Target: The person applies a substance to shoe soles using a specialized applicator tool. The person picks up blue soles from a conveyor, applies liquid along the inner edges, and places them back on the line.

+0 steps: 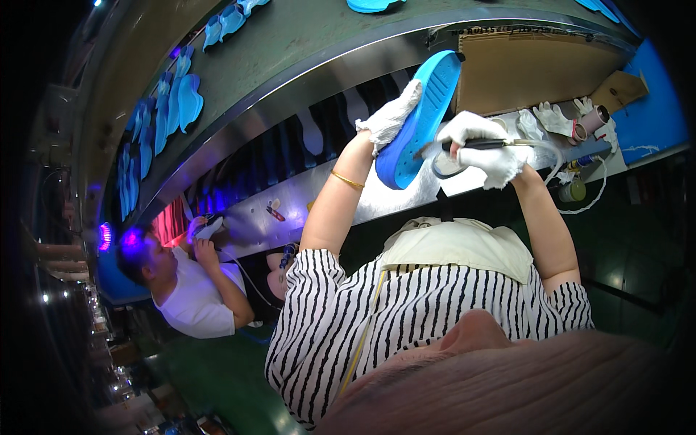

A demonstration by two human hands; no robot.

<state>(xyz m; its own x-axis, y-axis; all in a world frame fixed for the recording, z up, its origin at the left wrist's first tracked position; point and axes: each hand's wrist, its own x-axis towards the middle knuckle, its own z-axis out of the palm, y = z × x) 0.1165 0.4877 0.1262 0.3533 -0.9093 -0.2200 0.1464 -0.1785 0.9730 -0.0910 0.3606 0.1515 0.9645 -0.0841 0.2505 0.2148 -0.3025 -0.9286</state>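
Note:
My left hand (395,117), in a white glove, is closed round the left edge of a blue shoe sole (433,90). The sole stands tilted upright, its light blue grooved face toward the right and a darker blue on its lower side. In my right hand (489,161), also gloved in white, is a slim tool with a black handle (473,145); a metal fitting and a pale hose run from its right end. The tool's left end lies close to the lower part of the sole; whether it touches I cannot tell. Below it shows a greyish rounded piece (446,167), partly hidden.
A metal-edged conveyor (312,69) carries several blue soles (190,101). More soles hang in the rack (310,130) below. A cardboard box (533,72), loose white gloves (554,118) and a tape roll (594,118) lie at right. A co-worker (196,283) sits at left.

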